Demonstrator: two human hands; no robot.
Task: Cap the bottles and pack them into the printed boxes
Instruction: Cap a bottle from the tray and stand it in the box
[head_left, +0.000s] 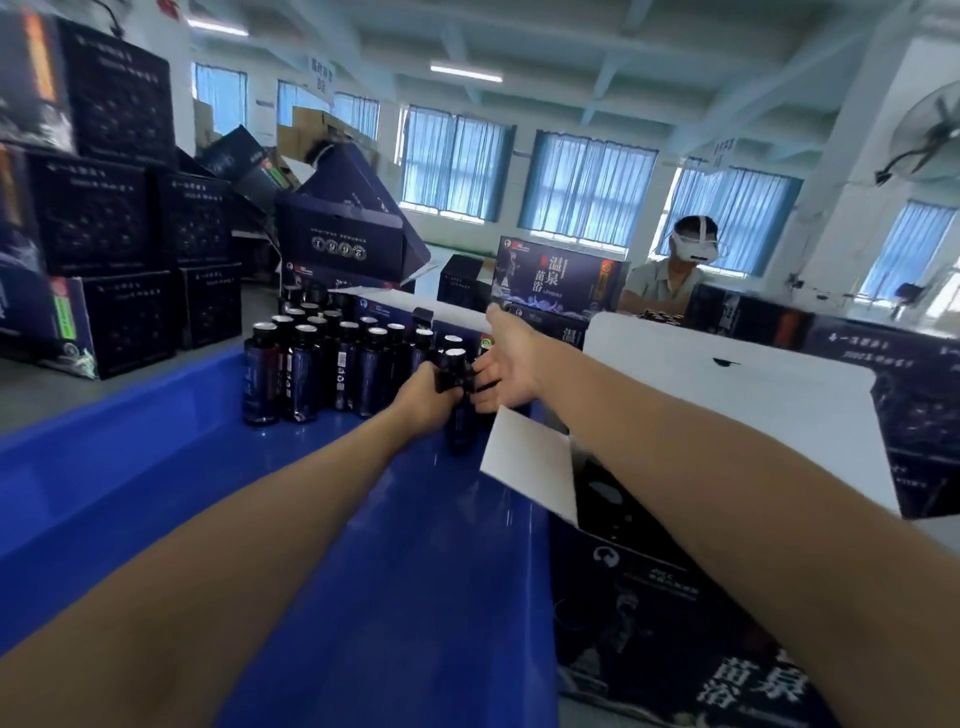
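Several dark capped bottles (317, 364) stand upright at the far end of a blue plastic tray (156, 467). My left hand (428, 396) grips one dark bottle (457, 400) by its neck at the right of the group. My right hand (511, 364) reaches in beside it, fingers spread and mostly straight, fingertips touching that same bottle's shoulder. An open printed box (649, 597) with white flaps sits to the right of the tray, under my right forearm; its inside is dark and I cannot make out its contents.
Stacks of dark printed boxes (104, 234) fill the left and back. More boxes (558, 278) stand beyond the tray. A person wearing a white headset (693, 244) sits at the back right. A wall fan (930, 135) hangs on the right.
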